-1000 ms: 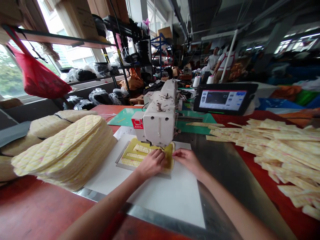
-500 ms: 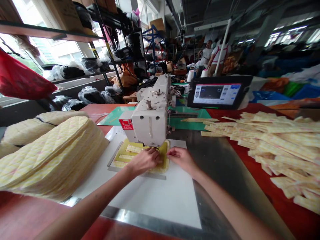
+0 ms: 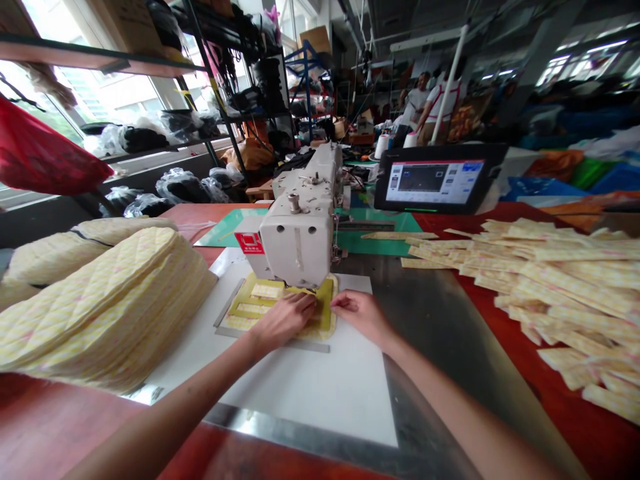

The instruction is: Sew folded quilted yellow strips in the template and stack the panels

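Observation:
Under the head of a white sewing machine [image 3: 299,243] lies a yellow slotted template [image 3: 245,297], with pale yellow checked fabric showing in its slots and around its edge. My left hand [image 3: 290,317] rests over the template's middle, fingers bent and together beneath the needle area; whatever is under the fingertips is hidden. At the template's right edge, my right hand [image 3: 363,315] has its thumb and fingers pinched together. Anything between those fingertips is too small to make out. A white sheet [image 3: 300,393] lies beneath the template, and grey strips [image 3: 305,345] border it.
A thick stack of quilted yellow fabric [image 3: 110,300] stands on the left. Loose fabric strips [image 3: 560,273] are heaped on the right of the red table [image 3: 30,413]. A lit control screen [image 3: 435,180] stands behind. Two people [image 3: 440,103] are in the background.
The view has shifted slightly, so the scene sits a little higher. Both hands stay almost in the same place over the template, with their fingers still bent.

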The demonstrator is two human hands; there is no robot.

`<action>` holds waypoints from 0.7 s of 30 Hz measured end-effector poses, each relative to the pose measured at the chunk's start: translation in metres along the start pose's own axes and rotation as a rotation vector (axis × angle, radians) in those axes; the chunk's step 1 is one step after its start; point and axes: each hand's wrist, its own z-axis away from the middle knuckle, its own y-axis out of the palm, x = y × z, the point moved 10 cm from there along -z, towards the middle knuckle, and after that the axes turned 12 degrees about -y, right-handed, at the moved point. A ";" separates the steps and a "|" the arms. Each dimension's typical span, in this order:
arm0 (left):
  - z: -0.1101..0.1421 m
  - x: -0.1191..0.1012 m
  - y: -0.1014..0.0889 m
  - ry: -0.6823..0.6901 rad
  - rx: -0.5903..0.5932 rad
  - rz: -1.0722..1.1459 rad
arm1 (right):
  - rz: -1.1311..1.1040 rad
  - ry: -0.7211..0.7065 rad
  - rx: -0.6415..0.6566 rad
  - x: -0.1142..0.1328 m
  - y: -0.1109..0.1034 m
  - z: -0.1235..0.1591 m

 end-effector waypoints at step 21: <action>0.019 0.046 -0.001 -0.330 -0.057 0.503 | 0.729 -0.393 0.270 0.060 0.045 0.010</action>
